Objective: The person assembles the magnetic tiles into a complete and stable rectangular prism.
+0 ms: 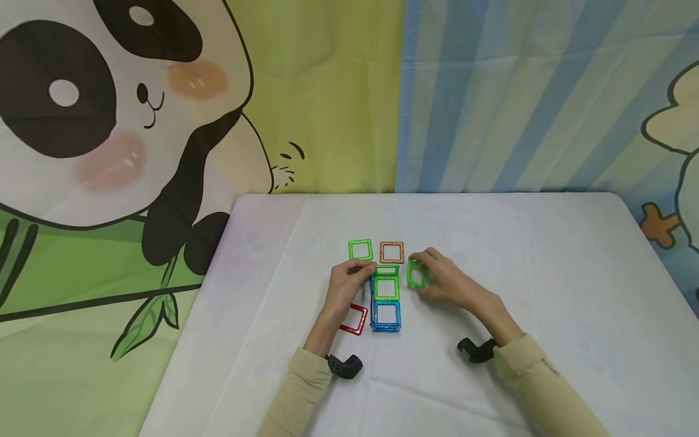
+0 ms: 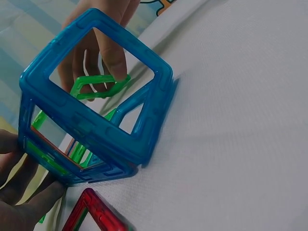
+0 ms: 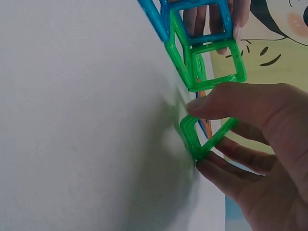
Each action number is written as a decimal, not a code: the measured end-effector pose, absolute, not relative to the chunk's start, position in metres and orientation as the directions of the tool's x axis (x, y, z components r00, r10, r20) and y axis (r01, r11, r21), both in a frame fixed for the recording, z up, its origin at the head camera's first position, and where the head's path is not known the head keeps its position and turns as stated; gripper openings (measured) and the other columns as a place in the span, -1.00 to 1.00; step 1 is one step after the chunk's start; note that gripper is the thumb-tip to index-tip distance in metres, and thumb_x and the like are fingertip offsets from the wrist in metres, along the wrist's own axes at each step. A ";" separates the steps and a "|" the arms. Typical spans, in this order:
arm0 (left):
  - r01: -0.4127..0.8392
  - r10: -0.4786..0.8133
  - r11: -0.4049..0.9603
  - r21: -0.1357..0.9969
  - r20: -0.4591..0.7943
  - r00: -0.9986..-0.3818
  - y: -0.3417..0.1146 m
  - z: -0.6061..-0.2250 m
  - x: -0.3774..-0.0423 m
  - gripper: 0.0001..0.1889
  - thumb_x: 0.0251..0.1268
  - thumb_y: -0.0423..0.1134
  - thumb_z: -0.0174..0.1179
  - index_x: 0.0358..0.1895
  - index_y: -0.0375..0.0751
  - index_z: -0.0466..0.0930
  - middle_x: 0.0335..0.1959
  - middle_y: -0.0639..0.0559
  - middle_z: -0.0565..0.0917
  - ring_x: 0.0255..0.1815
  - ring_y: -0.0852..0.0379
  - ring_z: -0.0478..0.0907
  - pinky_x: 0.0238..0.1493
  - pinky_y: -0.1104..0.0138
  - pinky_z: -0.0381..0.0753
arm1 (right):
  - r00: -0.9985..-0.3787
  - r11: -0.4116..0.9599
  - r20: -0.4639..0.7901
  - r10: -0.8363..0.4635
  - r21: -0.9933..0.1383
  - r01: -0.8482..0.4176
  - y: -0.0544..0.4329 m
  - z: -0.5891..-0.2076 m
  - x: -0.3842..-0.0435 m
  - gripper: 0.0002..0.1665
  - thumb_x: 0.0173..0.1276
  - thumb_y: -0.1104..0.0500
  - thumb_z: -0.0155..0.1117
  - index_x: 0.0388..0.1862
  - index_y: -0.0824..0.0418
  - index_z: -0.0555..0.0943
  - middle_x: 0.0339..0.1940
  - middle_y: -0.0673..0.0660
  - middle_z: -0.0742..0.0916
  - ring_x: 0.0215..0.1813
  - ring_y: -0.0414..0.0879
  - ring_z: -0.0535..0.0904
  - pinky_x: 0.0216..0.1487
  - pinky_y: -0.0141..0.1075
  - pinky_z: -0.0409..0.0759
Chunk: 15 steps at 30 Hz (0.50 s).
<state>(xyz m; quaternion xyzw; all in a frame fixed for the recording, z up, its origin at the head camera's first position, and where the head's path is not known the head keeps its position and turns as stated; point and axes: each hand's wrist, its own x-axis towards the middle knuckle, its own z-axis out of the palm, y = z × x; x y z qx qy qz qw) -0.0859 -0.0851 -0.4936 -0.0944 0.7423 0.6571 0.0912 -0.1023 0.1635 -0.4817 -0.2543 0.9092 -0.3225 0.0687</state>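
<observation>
Blue and green square magnetic tiles stand joined as a small box-like structure (image 1: 386, 300) on the table. My left hand (image 1: 349, 280) holds it at its far left side, fingertips on the outer wall; in the left wrist view the blue end tile (image 2: 96, 115) faces the camera. Just right of the structure, my right hand (image 1: 445, 280) pinches a loose green square tile (image 1: 409, 274) between thumb and fingers. That green tile (image 3: 192, 139) is tilted and apart from the structure in the right wrist view. Beneath my left wrist lies a red square tile (image 1: 360, 320), partly covered.
Beyond the structure lie another green square tile (image 1: 360, 240) and an orange square tile (image 1: 392, 243), both flat. The white-covered table (image 1: 519, 243) reaches back to a printed cloth (image 1: 327, 91) with a panda. Each wrist wears a black camera (image 1: 345, 366).
</observation>
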 end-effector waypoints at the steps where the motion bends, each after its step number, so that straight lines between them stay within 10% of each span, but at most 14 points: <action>1: -0.262 -0.021 0.119 0.958 -0.261 -0.965 -0.085 -0.494 -0.086 -0.75 0.37 -0.08 0.37 -0.05 -0.14 0.78 0.02 -0.04 0.71 -0.01 0.12 0.59 0.08 0.31 0.63 | -0.856 0.644 0.055 -0.515 -0.634 -0.428 0.164 -0.483 -0.102 -0.20 0.09 0.33 0.60 0.32 0.37 0.48 0.12 0.31 0.62 0.10 0.17 0.58 0.13 0.08 0.63; 15: -0.276 -0.030 0.117 0.954 -0.275 -0.961 -0.085 -0.494 -0.087 -0.76 0.36 -0.08 0.38 -0.06 -0.13 0.79 0.03 -0.03 0.71 0.02 0.10 0.57 0.09 0.31 0.61 | -0.830 0.529 0.115 -0.546 -0.720 -0.448 0.158 -0.490 -0.097 -0.26 0.00 0.37 0.61 0.14 0.37 0.44 0.11 0.29 0.62 0.18 0.19 0.62 0.25 0.02 0.61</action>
